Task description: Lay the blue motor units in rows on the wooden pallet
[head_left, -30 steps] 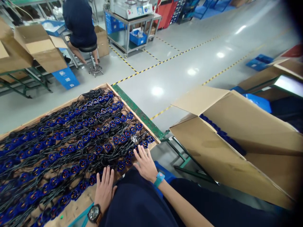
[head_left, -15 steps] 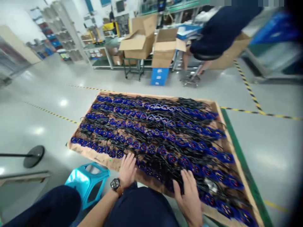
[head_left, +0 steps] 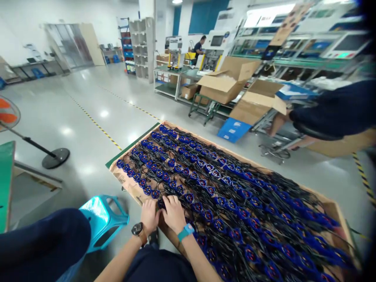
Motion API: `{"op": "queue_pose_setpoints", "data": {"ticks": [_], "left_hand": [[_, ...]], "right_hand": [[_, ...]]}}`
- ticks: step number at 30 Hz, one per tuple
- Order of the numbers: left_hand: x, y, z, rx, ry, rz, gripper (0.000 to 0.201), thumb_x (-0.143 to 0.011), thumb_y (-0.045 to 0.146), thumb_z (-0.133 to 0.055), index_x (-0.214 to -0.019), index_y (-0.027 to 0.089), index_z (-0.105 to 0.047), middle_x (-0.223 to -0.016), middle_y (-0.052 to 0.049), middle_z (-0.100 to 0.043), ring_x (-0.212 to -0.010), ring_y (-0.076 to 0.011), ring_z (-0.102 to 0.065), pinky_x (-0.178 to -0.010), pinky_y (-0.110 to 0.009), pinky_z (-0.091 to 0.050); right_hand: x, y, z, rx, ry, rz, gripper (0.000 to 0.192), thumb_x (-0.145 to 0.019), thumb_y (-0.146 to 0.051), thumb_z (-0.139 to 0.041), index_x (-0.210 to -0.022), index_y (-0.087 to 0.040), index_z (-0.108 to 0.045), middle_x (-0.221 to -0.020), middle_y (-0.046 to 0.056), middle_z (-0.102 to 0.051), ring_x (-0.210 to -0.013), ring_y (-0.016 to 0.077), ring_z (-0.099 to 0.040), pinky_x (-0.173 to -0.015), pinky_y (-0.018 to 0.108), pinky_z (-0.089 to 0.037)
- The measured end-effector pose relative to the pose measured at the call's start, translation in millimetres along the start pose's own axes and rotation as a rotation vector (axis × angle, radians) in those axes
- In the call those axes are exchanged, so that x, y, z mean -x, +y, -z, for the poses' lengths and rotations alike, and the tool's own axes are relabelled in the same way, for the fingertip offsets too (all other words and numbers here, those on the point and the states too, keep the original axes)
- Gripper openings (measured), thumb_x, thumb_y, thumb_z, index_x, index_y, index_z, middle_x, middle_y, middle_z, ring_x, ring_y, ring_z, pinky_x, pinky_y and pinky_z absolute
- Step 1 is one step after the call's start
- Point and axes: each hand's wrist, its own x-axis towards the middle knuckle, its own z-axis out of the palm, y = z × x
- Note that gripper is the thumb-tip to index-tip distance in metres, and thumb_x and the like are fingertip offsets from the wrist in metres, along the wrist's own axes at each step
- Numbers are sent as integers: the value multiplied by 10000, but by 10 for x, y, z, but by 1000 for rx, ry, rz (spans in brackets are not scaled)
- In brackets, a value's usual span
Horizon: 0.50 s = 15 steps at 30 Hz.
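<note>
Both hands, left hand [head_left: 149, 214] and right hand [head_left: 174, 213], pinch one blue connector [head_left: 161, 203] at the wooden board's [head_left: 129, 185] seven-o'clock edge, fingers curled shut, where rows lie within reach.

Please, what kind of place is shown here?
Most likely a factory assembly floor. A wide board carries rows of blue parts with black cables, open cardboard boxes stand on benches, and yellow-black floor lines mark aisles.
</note>
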Motion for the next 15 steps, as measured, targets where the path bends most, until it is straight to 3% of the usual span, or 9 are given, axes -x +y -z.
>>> {"op": "queue_pose_setpoints", "data": {"ticks": [4, 7, 12, 15], "left_hand": [[51, -8, -21, 71, -8, 12, 377, -856, 99, -480, -1222, 159, -549, -1163, -94, -638, -1113, -239, -562, -978, -422, -504], [53, -4, 24, 73, 11, 6, 426, -890, 120, -434, -1305, 122, -530, -1295, -137, -592, -1234, -269, -515, -1053, -472, -468], [68, 32, -82, 37, -18, 49, 542, -878, 226, -480, -1412, 139, -500, -1443, -146, -530, -1362, -326, -449, -1137, -532, -414], [28, 39, -209, 11, -37, 37, 705, -810, 322, -588, -1486, 199, -428, -1478, -166, -498, -1355, -379, -464, -1092, -593, -451]], "right_hand": [[-141, -12, -44, 138, -83, -19, 253, -880, -298, -631, -1086, -154, -654, -1034, 141, -630, -1040, 315, -542, -861, 443, -493], [-154, -26, -50, 203, -79, -19, 192, -884, -349, -639, -928, -164, -662, -958, 140, -639, -1004, 319, -563, -840, 445, -492], [-71, 58, -170, 296, -5, 53, 192, -862, -345, -629, -801, -171, -683, -851, 153, -664, -910, 335, -623, -719, 434, -525], [-108, 246, -266, 198, 103, 172, 198, -816, -405, -627, -731, -249, -713, -754, 133, -673, -782, 336, -659, -574, 429, -522]]}}
